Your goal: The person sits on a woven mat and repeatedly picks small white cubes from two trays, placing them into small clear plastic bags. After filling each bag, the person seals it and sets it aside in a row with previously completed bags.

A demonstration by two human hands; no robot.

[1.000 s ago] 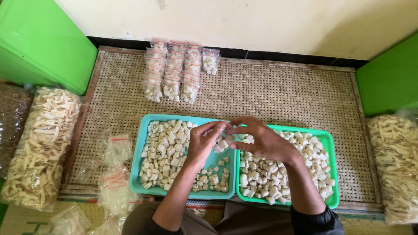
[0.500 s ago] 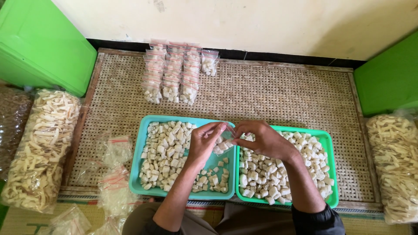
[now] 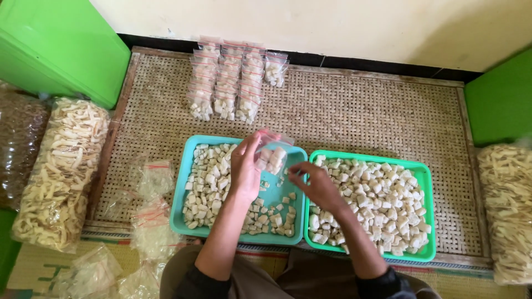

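My left hand (image 3: 245, 169) holds up a small clear zip bag (image 3: 271, 154) partly filled with pale snack cubes, above the teal tray (image 3: 185, 160). My right hand (image 3: 314, 185) sits just to its right, fingers curled over the seam between the teal tray and the green tray (image 3: 425, 177); I cannot tell if it pinches a cube. Both trays hold many pale cubes.
Rows of filled small bags (image 3: 228, 80) lie at the back of the woven mat (image 3: 360, 111). Empty zip bags (image 3: 149, 221) are piled front left. Large bags of pale sticks lie left (image 3: 58, 166) and right (image 3: 507, 210). Green bins (image 3: 55, 44) stand at both sides.
My hands, close together at the trays' seam before, have drawn apart. The left has lifted the small bag up and toward the teal tray; the right has dropped lower.
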